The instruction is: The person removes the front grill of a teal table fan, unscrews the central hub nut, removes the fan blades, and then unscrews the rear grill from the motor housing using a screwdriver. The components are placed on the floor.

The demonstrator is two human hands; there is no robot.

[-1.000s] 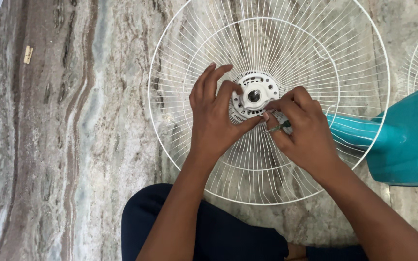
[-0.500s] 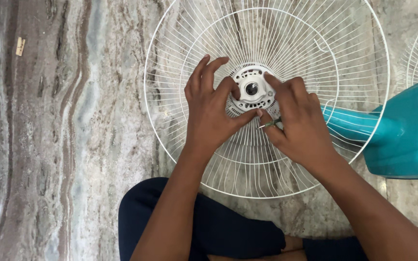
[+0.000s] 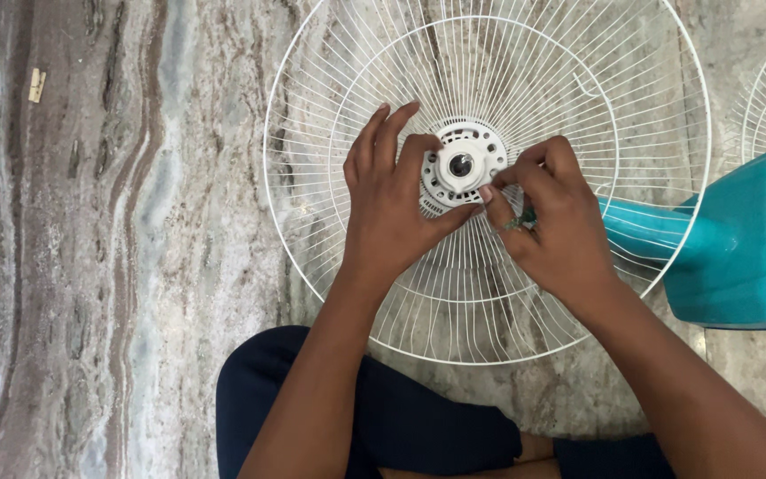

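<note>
The white plastic hub (image 3: 460,166) sits at the centre of a white wire fan guard (image 3: 578,80), which lies flat on the marble floor (image 3: 135,266) directly in front of the seated person, so the hub faces straight up at the camera and both hands can reach it from either side. The hub is round, with a dark hole in its middle and small slots around its face; the wires of the guard fan out from it to two rings, an inner one and the outer rim.

The left hand (image 3: 392,208) curls around the hub's left edge: its thumb runs under the lower rim while the first fingers arch over the top left, a grip that looks meant to keep the hub from turning or sliding. The right hand (image 3: 551,222) comes in from the other side with thumb and forefinger pinched together at the hub's right edge; whether they hold a small part there cannot be told. Tucked in the same hand, under the curled fingers, is a small green-handled tool (image 3: 519,219), mostly hidden, seemingly parked in the palm so the fingertips stay free.

The person's dark-trousered knee (image 3: 383,417) rests against the near rim of the guard. To the right a teal fan body (image 3: 738,257) lies on the floor, its neck passing under the guard's right side, and a second wire guard (image 3: 760,98) shows at the far right edge. A small pale peg (image 3: 37,85) lies well apart at the upper left
</note>
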